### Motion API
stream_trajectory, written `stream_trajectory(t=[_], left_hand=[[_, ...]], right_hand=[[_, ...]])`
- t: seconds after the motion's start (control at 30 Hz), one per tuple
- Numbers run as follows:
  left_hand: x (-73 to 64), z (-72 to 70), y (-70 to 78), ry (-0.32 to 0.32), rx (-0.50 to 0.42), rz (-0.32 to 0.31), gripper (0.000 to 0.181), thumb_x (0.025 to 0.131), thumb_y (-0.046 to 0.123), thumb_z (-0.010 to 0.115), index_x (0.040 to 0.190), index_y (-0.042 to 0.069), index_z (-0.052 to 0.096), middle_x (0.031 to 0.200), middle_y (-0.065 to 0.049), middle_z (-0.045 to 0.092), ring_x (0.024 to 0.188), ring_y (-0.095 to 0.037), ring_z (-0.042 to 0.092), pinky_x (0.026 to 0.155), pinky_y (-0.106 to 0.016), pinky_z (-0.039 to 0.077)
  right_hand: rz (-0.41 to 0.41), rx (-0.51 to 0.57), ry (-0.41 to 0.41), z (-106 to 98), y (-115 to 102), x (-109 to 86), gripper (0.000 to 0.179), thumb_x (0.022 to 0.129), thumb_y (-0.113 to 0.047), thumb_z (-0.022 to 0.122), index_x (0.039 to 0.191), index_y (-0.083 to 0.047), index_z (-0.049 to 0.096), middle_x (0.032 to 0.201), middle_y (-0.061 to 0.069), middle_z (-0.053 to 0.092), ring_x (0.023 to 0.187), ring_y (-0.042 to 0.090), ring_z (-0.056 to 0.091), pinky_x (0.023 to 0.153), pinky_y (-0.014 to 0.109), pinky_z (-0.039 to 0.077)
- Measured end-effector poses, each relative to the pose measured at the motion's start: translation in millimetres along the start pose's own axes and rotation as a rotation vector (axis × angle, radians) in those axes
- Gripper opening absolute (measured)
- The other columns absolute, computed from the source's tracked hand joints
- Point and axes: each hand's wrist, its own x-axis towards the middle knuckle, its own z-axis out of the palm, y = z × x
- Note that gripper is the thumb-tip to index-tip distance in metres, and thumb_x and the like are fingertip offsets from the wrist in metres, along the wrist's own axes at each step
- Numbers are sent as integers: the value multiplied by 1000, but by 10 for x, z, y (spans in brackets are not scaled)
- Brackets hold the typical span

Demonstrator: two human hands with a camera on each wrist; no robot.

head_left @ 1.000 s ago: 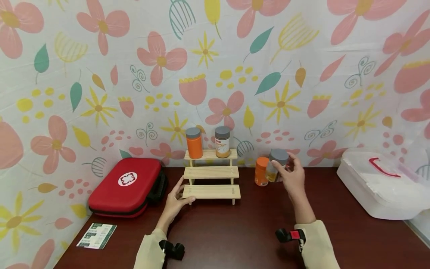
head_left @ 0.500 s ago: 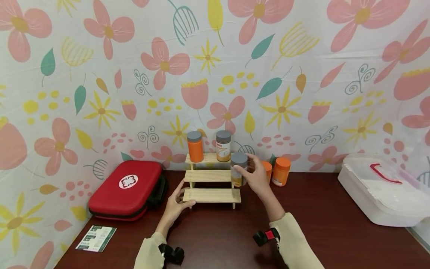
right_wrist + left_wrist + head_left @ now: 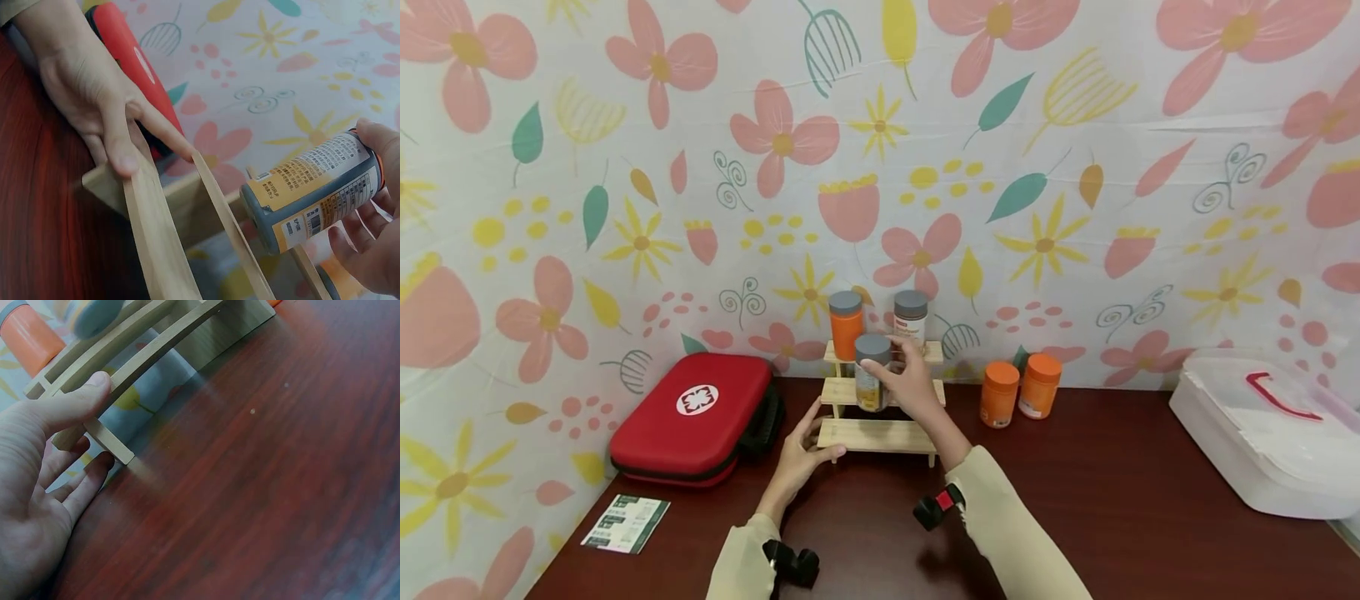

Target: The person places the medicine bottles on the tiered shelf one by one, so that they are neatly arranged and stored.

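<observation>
My right hand [image 3: 916, 385] holds a jar [image 3: 871, 385] with a grey lid, thumb and fingers around its upper part. In the head view the jar overlaps the middle step of a wooden three-step rack [image 3: 880, 436]. The right wrist view shows its printed yellow-and-white label [image 3: 312, 187] and its base close over the rack's slats. My left hand [image 3: 801, 467] grips the rack's left end, thumb on the lowest step and fingers around its side. On the top step stand an orange jar [image 3: 847, 331] with a grey lid and a labelled jar [image 3: 911, 319], partly hidden.
Two orange bottles [image 3: 1000, 395] [image 3: 1040, 387] stand right of the rack. At the far right sits a white lidded box [image 3: 1262, 442] with a red handle. A red first-aid case [image 3: 696, 417] lies to the left, with a printed card [image 3: 626, 523] in front of it.
My right hand has carried the grey-lidded jar leftward from beside the orange bottles to the rack's middle step. My left hand keeps its grip on the rack.
</observation>
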Motion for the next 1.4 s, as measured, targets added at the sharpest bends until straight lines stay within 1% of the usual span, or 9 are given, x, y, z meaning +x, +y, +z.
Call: stream_trajectory(t=[0.1, 0.17, 0.27, 0.47, 0.67, 0.93, 1.07, 1.23, 1.4], left_hand=[[15, 6, 24, 1, 2, -1, 93, 82, 12, 79, 156, 21, 25, 143, -20, 51, 100, -18, 62, 82, -21, 50], [18, 13, 41, 4, -4, -6, 92, 82, 11, 79, 156, 22, 25, 143, -20, 51, 101, -19, 62, 81, -21, 50], [10, 22, 54, 7, -17, -4, 93, 82, 8, 78, 156, 20, 25, 142, -21, 51, 100, -20, 62, 80, -22, 50], [5, 22, 50, 7, -21, -13, 93, 81, 6, 78, 156, 20, 25, 143, -22, 51, 100, -19, 61, 80, -21, 49], [13, 5, 45, 15, -29, -22, 94, 80, 6, 79, 156, 20, 26, 142, -20, 52, 98, -18, 61, 78, -20, 50], [1, 13, 30, 8, -31, -29, 95, 80, 6, 79, 157, 19, 24, 143, -20, 52, 99, -20, 62, 79, -21, 50], [0, 16, 16, 4, -17, -27, 94, 81, 7, 79, 157, 19, 24, 143, -20, 51, 99, -20, 62, 80, -21, 50], [-3, 10, 18, 4, -20, -24, 95, 80, 7, 79, 157, 21, 25, 144, -21, 50, 98, -20, 62, 78, -22, 51], [1, 13, 26, 3, -22, -14, 95, 80, 7, 79, 156, 20, 25, 144, -21, 51, 98, -20, 61, 79, -22, 50]], right_hand=[[-13, 13, -9, 103, -29, 81, 66, 92, -28, 70, 146, -4, 39, 132, 19, 50, 115, 34, 56, 87, 40, 52], [-27, 26, -12, 163, -51, 122, 64, 92, -26, 69, 145, -5, 40, 132, 19, 50, 117, 34, 55, 93, 43, 50], [-41, 37, -8, 243, -71, 164, 60, 92, -24, 69, 142, -5, 43, 132, 18, 50, 119, 33, 52, 100, 46, 46], [-50, 47, 18, 359, -59, 196, 58, 92, -22, 69, 141, -3, 44, 131, 19, 48, 120, 34, 51, 99, 47, 46], [-6, 94, 36, 443, -8, 214, 57, 92, -24, 69, 140, -7, 44, 132, 18, 49, 120, 33, 51, 100, 46, 45], [-7, 155, 48, 494, 72, 182, 57, 91, -22, 70, 140, -7, 45, 129, 19, 52, 114, 34, 54, 94, 44, 46], [13, 130, 49, 486, 87, 166, 58, 91, -24, 70, 141, -8, 45, 130, 17, 52, 117, 32, 52, 96, 44, 46], [43, 94, 37, 471, 115, 138, 61, 91, -26, 70, 143, -9, 44, 134, 16, 51, 123, 32, 49, 101, 49, 44], [71, 84, 30, 434, 104, 95, 62, 91, -30, 70, 144, -14, 43, 139, 14, 50, 126, 32, 49, 101, 50, 44]])
